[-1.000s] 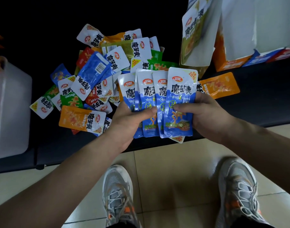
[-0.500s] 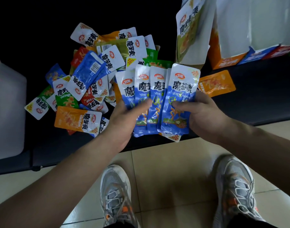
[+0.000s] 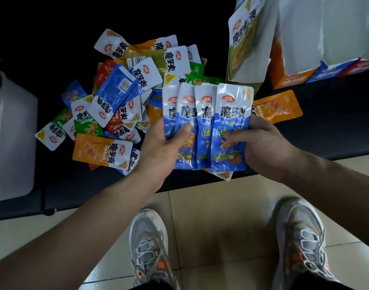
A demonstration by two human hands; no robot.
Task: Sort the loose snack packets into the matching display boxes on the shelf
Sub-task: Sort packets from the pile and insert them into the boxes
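Just right of the packet pile, left hand and right hand are together gripping a fan of blue packets, thumbs curled over it; collecting blues seems done, next carrying them to the blue display box farther right

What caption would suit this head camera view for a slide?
Left hand and right hand hold fanned blue snack packets beside a mixed packet pile.
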